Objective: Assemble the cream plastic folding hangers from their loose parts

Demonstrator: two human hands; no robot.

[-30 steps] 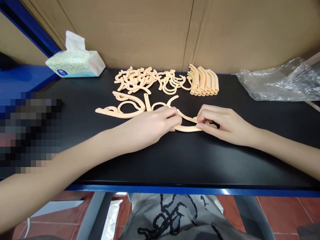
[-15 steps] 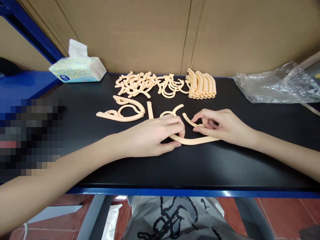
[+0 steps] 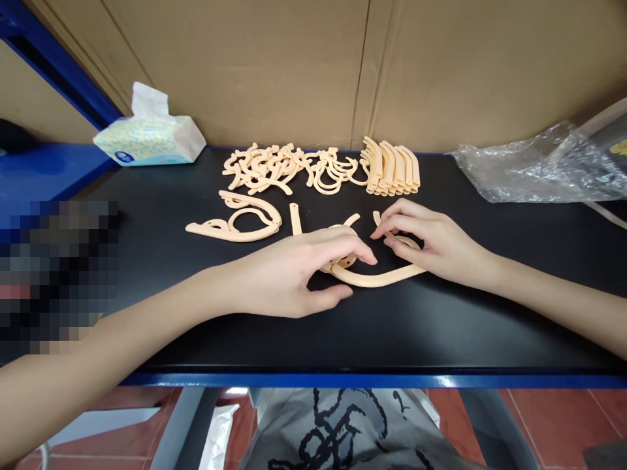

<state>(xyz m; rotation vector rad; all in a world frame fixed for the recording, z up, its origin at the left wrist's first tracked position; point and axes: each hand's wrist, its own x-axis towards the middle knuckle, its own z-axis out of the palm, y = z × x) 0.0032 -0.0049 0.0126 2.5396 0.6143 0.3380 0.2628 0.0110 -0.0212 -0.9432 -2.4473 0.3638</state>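
Note:
My left hand [image 3: 298, 267] is over the left end of a long curved beige plastic hanger arm [image 3: 379, 279], thumb and fingers spread apart. Partly hidden beneath it is a joint with small holes [image 3: 347, 262]. The fingers of my right hand [image 3: 418, 238] are closed around a slim curved hanger piece [image 3: 377, 218], whose tip sticks up past them. The right end of the long arm passes under that hand. A folded beige hanger [image 3: 249, 234] and a straight piece [image 3: 294, 219] lie to the left; another curved piece [image 3: 351, 220] shows behind my left fingers.
Along the back are a heap of small hanger parts [image 3: 264, 166], several hooks [image 3: 329, 189] and a neat stack of hanger arms [image 3: 392, 166]. A tissue pack [image 3: 151, 140] stands back left, and a clear plastic bag [image 3: 533, 163] lies back right. The black table [image 3: 313, 339] has a blue front edge.
My left hand has opened, its thumb and fingers moving apart off the long arm. The slim curved piece at my right hand has turned more upright and shifted slightly right.

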